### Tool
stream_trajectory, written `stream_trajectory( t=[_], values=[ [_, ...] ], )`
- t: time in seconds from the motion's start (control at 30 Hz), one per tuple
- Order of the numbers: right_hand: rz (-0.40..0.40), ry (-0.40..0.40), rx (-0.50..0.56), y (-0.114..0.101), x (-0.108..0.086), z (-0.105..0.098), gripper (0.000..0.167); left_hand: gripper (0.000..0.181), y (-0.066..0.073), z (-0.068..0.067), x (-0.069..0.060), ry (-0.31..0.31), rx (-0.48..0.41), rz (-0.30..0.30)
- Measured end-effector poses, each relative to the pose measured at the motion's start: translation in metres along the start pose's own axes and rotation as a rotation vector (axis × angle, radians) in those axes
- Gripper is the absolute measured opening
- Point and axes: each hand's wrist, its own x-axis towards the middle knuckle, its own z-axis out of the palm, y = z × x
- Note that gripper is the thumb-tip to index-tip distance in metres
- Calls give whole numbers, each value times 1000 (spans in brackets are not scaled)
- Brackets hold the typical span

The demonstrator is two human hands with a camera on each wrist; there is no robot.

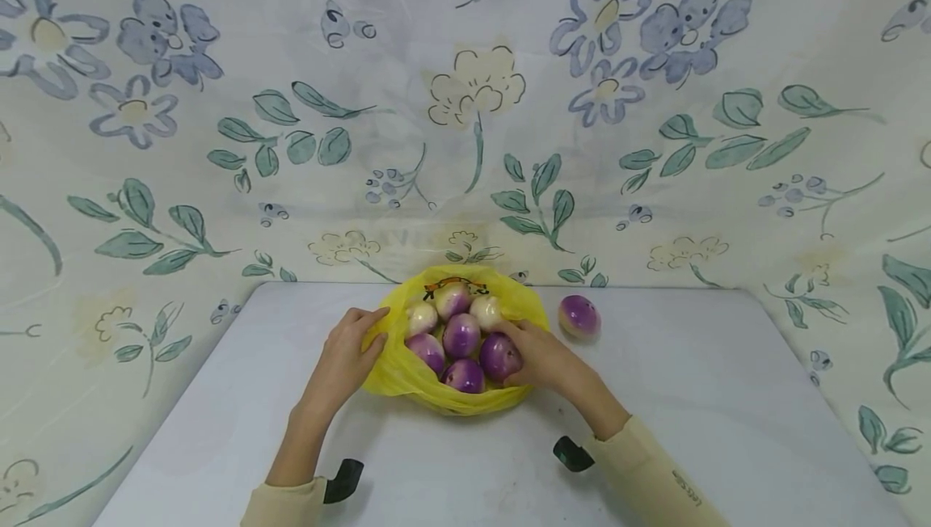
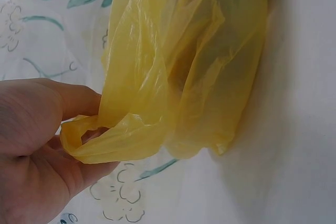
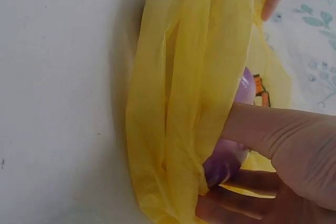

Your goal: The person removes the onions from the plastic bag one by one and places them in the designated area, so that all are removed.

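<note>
A yellow plastic bag (image 1: 454, 404) sits on the white table with its mouth spread wide. Inside lie several shiny purple-and-white turnips (image 1: 461, 336). My left hand (image 1: 345, 361) holds the bag's left edge; in the left wrist view a loop of the plastic (image 2: 121, 137) lies between thumb and fingers. Reaching in over the right rim, my right hand (image 1: 541, 357) grips a purple turnip (image 1: 500, 358), thumb on one side and fingers on the other in the right wrist view. The bag's side partly covers that turnip (image 3: 226, 163) there.
One more turnip (image 1: 579, 317) lies on the table outside the bag, to its right. The white table (image 1: 655, 414) stretches to both sides. A flower-patterned sheet (image 1: 407, 107) hangs right behind the table's far edge.
</note>
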Motion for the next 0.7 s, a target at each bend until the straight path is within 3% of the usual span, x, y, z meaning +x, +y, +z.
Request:
stream_trajectory(
  t=[0.37, 0.7],
  values=[
    [-2, 64, 48, 3, 0, 6, 81, 40, 0, 0, 0, -10, 6, -7],
    [-20, 96, 21, 4, -3, 9, 77, 40, 0, 0, 0, -13, 7, -10]
  ],
)
